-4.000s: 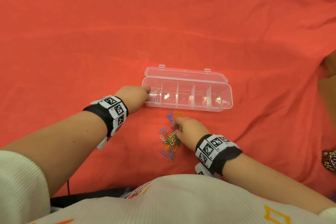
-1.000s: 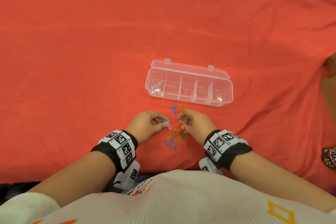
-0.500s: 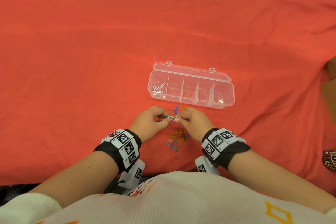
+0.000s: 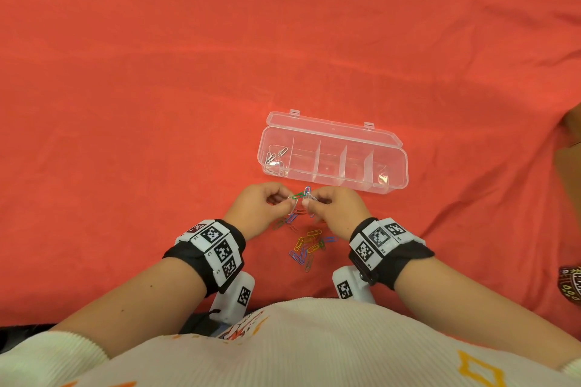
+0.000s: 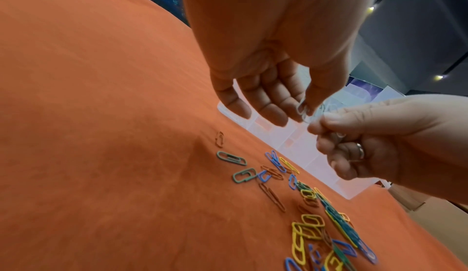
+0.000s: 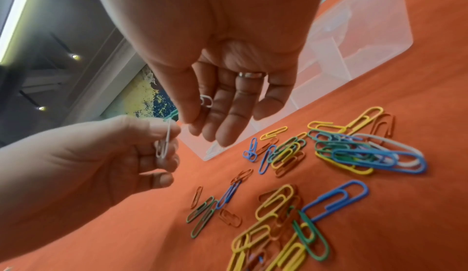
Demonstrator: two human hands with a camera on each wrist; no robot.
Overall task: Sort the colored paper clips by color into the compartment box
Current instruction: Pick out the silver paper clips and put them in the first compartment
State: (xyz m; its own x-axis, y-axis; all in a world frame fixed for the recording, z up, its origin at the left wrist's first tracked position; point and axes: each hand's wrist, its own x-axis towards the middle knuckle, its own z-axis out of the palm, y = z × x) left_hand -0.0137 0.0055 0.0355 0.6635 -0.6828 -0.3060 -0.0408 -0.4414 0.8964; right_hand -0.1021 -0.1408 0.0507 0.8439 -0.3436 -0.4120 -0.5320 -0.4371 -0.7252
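Note:
A clear compartment box (image 4: 391, 148) lies open on the red cloth, with several white clips (image 4: 275, 156) in its leftmost compartment. Just in front of it my two hands meet above the cloth. My left hand (image 4: 290, 203) pinches a white clip (image 6: 164, 145) hooked to a green clip (image 4: 297, 196). My right hand (image 4: 309, 203) pinches the other end of this tangle, and a second white clip (image 6: 206, 100) shows between its thumb and fingers. The loose pile of colored clips (image 4: 309, 245) lies below the hands, nearer my body.
A few stray clips (image 4: 287, 223) lie under the left hand. The box's other compartments (image 4: 331, 155) hold no clips that I can see. Something brown (image 4: 570, 135) sits at the right edge of the cloth. Bare red cloth (image 4: 157, 104) spreads left and beyond the box.
Four seconds ago my left hand was at the box's left compartment and my right on the pile. Over the last second both hands rose and drew together, holding the linked clips.

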